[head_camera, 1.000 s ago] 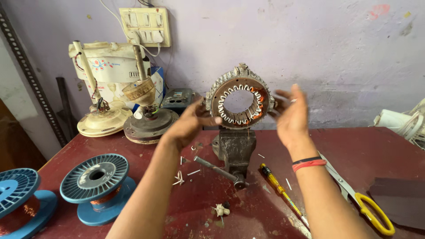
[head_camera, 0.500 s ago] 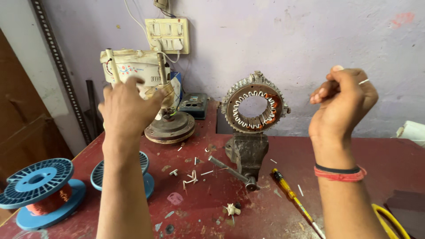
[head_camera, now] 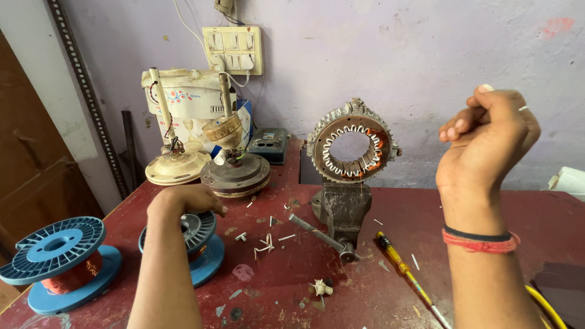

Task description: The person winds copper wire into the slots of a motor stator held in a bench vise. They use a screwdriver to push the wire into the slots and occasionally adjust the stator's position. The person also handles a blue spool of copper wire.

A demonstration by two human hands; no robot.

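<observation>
Copper winding glints inside the stator ring [head_camera: 352, 148], which stands upright, clamped in the small bench vise [head_camera: 341, 210] near the middle of the dark red surface [head_camera: 402, 207]. The left hand [head_camera: 186, 200] is down low, curled palm-down on top of the nearer blue wire spool [head_camera: 198, 244], fingers bent over its upper flange; whether it pinches any wire I cannot tell. The right hand [head_camera: 487, 137] is up high and well apart from the stator, closed into a loose fist, a thin pale sliver poking out beside the knuckles. Between the two arms there is open surface, dotted with small white scraps [head_camera: 265, 244]. The vise handle [head_camera: 320, 236] juts toward the viewer, and a yellow-handled screwdriver [head_camera: 399, 265] lies just beside it on the right. A second blue spool [head_camera: 58, 259] sits close to the surface's left edge. Behind, two fan motor parts [head_camera: 234, 170] crowd the wall side.
</observation>
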